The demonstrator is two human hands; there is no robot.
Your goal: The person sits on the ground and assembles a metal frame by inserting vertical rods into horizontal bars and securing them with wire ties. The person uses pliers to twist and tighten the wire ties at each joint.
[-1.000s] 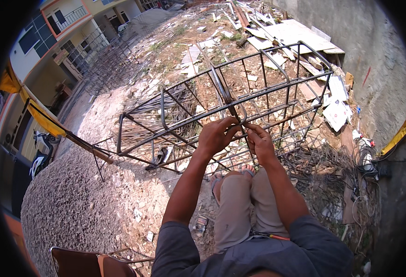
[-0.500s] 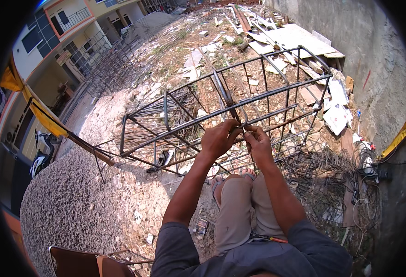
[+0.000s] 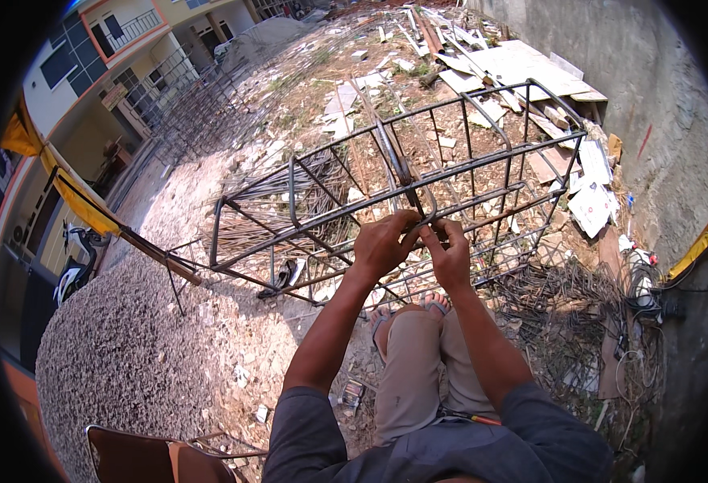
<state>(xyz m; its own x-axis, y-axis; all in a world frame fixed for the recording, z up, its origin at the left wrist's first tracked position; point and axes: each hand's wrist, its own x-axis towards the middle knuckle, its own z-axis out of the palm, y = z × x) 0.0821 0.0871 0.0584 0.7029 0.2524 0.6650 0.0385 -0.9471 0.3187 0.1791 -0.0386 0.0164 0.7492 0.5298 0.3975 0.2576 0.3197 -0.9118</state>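
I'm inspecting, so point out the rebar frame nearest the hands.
The foreground rebar cage, with the left hand and right hand at its middle; the other steel framework stands far back.

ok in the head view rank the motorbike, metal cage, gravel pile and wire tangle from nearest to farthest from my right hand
1. Metal cage: right at your right hand
2. Wire tangle: on the ground, to the right
3. Gravel pile: over on the left
4. Motorbike: far left, beyond the gravel

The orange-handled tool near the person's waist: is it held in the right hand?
No, the orange-handled tool lies at the waist, while the right hand is at the rebar cage.
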